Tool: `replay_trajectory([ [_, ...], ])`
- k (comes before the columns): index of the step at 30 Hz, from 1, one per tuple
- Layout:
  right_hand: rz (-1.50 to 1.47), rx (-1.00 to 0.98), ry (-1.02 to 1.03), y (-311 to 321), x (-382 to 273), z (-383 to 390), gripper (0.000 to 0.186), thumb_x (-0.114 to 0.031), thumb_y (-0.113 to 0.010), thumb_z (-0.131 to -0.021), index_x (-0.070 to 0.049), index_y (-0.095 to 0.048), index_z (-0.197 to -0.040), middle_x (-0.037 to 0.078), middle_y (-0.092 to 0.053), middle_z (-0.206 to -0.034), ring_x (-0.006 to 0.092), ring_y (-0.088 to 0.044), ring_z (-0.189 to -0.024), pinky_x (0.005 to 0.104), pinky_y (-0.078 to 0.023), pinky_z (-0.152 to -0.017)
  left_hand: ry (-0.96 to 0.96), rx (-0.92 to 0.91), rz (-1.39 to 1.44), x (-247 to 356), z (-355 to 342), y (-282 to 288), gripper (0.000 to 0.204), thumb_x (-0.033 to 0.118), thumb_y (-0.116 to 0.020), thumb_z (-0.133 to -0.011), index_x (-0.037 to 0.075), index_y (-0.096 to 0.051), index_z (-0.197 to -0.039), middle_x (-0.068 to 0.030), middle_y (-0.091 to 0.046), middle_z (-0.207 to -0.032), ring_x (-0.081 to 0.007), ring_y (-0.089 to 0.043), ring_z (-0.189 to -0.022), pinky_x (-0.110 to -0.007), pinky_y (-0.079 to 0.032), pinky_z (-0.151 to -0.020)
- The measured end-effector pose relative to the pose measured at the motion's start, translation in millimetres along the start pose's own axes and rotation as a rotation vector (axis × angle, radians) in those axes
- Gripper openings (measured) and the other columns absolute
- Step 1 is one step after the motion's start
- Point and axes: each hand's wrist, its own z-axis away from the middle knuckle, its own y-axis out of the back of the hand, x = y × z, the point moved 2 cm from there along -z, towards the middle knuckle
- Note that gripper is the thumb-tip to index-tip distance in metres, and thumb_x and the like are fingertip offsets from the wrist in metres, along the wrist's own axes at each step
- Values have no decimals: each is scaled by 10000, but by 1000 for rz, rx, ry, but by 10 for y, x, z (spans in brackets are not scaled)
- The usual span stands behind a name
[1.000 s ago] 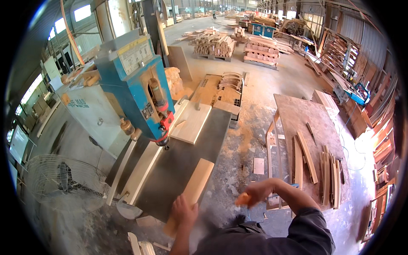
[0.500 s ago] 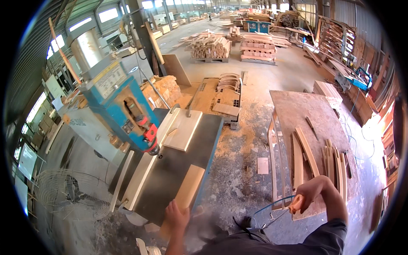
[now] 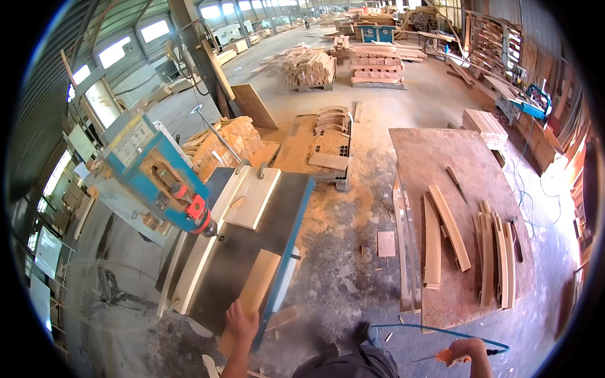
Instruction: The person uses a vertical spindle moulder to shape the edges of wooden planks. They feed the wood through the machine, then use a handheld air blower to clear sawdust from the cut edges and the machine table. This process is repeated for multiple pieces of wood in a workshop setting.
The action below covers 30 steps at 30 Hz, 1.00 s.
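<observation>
My left hand point(image 3: 241, 322) is closed on the near part of a wooden board point(image 3: 259, 278), which lies slantwise on the dark machine table point(image 3: 242, 252) along its blue right edge. Low on the right, my right hand point(image 3: 471, 348) grips an orange air blow gun point(image 3: 445, 357). A thin nozzle points left from it, and a blue hose point(image 3: 428, 328) loops above it. Over the table stands a blue drilling machine point(image 3: 167, 179), its chuck point(image 3: 208, 228) near a long wooden fence point(image 3: 205, 258). A pale board point(image 3: 255, 205) is set against that fence.
At right, a brown worktable point(image 3: 454, 290) carries several narrow wooden strips point(image 3: 485, 258). A wire fan guard point(image 3: 94, 290) stands left of the machine. Ahead are a pallet with curved wood pieces point(image 3: 334, 123) and stacked lumber point(image 3: 377, 63). Offcuts and sawdust lie on the floor.
My right hand has moved down and away from the worktable with the blow gun, and the hose has swung right. My left hand stays on the board. The view has shifted slightly.
</observation>
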Motion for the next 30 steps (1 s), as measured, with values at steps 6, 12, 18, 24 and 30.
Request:
replay_trajectory([
  [6,-658,729,238,-469,547,-196,211,-228,-698,-934,-61,-731,-1059,101,-739,-840,208,-701,-708,432,-547,-646,-111,-52,-41,-112,217,-58,734,297,-751,-894,13,-496,-1520,-268,-561,-1400,-500,-531,-1251,-584,-441,-1051],
  [12,-558,1497,-95,144,617,-182,477,-137,-656,-938,-91,-508,-1389,256,-684,-1148,448,-661,-1081,535,-535,-895,-187,-6,-33,-266,159,-53,680,274,-727,-925,48,-513,-1530,-271,-558,-1415,-500,-548,-1241,-576,-449,-1063],
  [18,-528,1449,-278,1205,390,-985,429,-261,-596,-1030,-49,-481,-1385,279,-668,-1196,458,-668,-1105,546,-542,-953,-96,10,-123,-201,-8,-170,644,265,-710,-942,117,-527,-1542,-273,-518,-1494,-496,-511,-1327,-549,-430,-1123],
  [24,-388,1537,-138,1902,1140,-1481,453,-239,-610,-991,-57,-512,-1394,291,-676,-1175,476,-626,-1157,586,-507,-990,-97,110,-155,120,85,-137,621,288,-733,-930,154,-563,-1512,-226,-535,-1497,-445,-534,-1319,-537,-432,-1118],
  [30,-176,1414,-199,1900,1415,-1472,475,-80,-574,-960,-30,-441,-1414,322,-653,-1213,523,-629,-1143,616,-506,-975,83,76,-91,222,216,35,635,321,-760,-907,141,-580,-1490,-184,-500,-1521,-403,-481,-1379,-519,-366,-1182],
])
